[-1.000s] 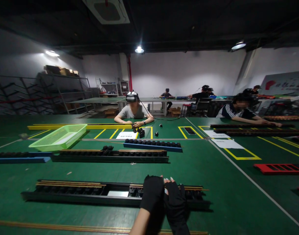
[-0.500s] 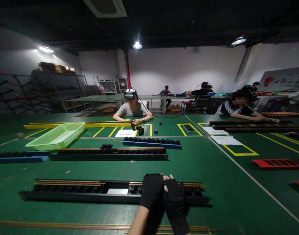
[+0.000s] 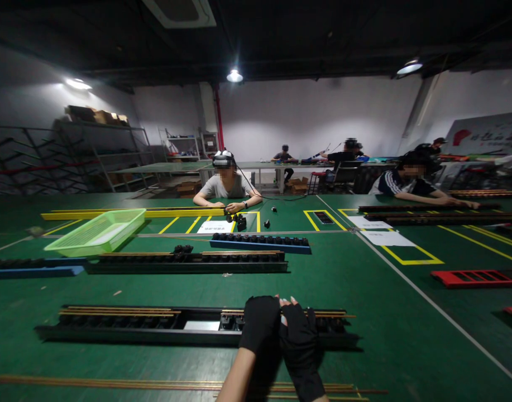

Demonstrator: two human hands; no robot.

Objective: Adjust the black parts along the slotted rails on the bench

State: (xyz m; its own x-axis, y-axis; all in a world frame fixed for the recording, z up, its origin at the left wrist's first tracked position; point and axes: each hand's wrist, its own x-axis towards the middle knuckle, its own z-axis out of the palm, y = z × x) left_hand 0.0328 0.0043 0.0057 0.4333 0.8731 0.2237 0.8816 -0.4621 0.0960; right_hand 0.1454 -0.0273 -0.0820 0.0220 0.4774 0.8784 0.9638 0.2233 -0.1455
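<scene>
Rail (image 3: 134, 335), black, lies toward six o'clock; the person's gloved left hand (image 3: 261, 325) and right hand (image 3: 298, 338) meet over its three-o'clock half, any grip hidden. Brass rods (image 3: 117, 311) line its nine-o'clock end.

Pale wall (image 3: 323, 111) beneath a dark ceiling (image 3: 297, 33), lit lamps (image 3: 234, 75), metal shelving (image 3: 109, 126) at left

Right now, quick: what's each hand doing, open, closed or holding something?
Left hand: over the black channel, grip hidden; open or closed cannot be told.
Right hand: beside it, partly hidden; grip cannot be told either.
</scene>
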